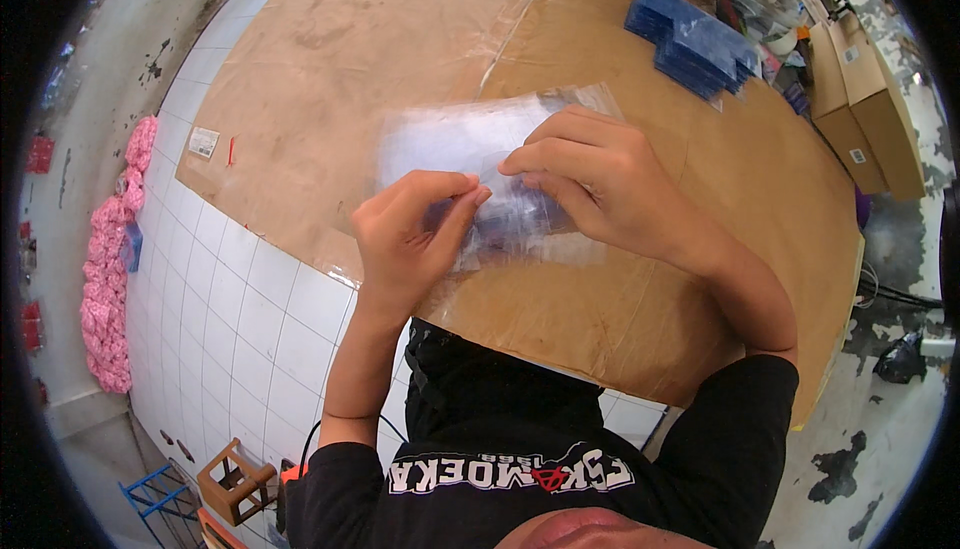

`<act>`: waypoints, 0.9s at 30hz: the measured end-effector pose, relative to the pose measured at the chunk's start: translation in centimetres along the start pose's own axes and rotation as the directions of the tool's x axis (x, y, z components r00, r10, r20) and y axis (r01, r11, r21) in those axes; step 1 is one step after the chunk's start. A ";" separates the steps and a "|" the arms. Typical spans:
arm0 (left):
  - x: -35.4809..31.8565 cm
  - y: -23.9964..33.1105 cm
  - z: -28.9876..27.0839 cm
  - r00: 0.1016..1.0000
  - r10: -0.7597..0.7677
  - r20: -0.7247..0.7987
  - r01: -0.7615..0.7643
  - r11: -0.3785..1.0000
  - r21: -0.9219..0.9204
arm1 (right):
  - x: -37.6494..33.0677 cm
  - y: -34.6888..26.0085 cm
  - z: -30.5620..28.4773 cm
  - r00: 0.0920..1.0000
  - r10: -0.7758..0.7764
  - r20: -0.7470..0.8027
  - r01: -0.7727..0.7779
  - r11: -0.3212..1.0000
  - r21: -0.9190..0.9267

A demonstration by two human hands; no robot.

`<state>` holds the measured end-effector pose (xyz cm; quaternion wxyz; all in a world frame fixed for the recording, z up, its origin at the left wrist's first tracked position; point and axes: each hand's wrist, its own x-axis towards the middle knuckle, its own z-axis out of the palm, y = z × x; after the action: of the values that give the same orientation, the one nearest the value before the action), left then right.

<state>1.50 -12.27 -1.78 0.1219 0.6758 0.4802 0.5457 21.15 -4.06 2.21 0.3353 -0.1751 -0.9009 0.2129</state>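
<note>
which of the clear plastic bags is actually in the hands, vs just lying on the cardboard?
The small clear bag, pinched between left hand and right hand. It lies atop the larger flat clear bag, which rests untouched on the cardboard sheet.

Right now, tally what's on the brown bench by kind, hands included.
Hands: 2, left hand and right hand, both pinching the plastic bag
Clear plastic bag: 1
Stack of blue packets: 1
Long cardboard boxes: 2
White label: 1
Total: 7
</note>
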 end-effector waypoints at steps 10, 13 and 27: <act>0.1 0.1 0.5 0.995 0.090 -0.044 -0.088 0.995 0.049 | -0.2 -0.3 -0.1 0.995 0.095 0.024 -0.097 0.991 0.088; 0.1 0.1 0.6 0.993 0.102 -0.051 -0.099 0.994 0.055 | -0.1 -0.8 -0.2 0.988 0.149 0.038 -0.152 0.981 0.124; -0.1 0.5 0.3 0.999 -0.031 0.044 0.031 0.999 -0.011 | -0.2 -0.2 0.3 1.000 -0.013 -0.007 0.012 0.997 -0.072</act>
<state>1.98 -12.46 -1.60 0.1450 0.6794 0.4846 0.5315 21.08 -4.40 2.04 0.3337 -0.1823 -0.9077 0.1775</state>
